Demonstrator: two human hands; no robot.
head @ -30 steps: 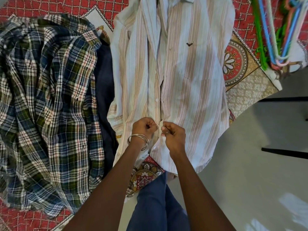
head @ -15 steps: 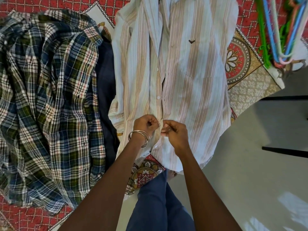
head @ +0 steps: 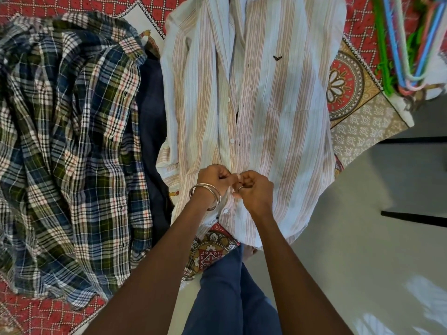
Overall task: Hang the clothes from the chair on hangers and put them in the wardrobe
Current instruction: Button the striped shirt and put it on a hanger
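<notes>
Striped shirt (head: 278,117) lengthwise, collar away; both hands pinch placket.

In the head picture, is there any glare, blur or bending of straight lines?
Head view: soft even light; pale glare patches on the grey floor at lower right; the coloured plastic hangers at the upper right edge look smeared; the wide lens curves the scene near its borders; both hands stay fairly sharp.

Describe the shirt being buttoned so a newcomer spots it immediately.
On the red patterned bedspread, look at the middle garment, right of the crumpled plaid shirt. The striped shirt lies flat, pale with tan stripes and white buttons, with both hands pinching its front placket.
</notes>
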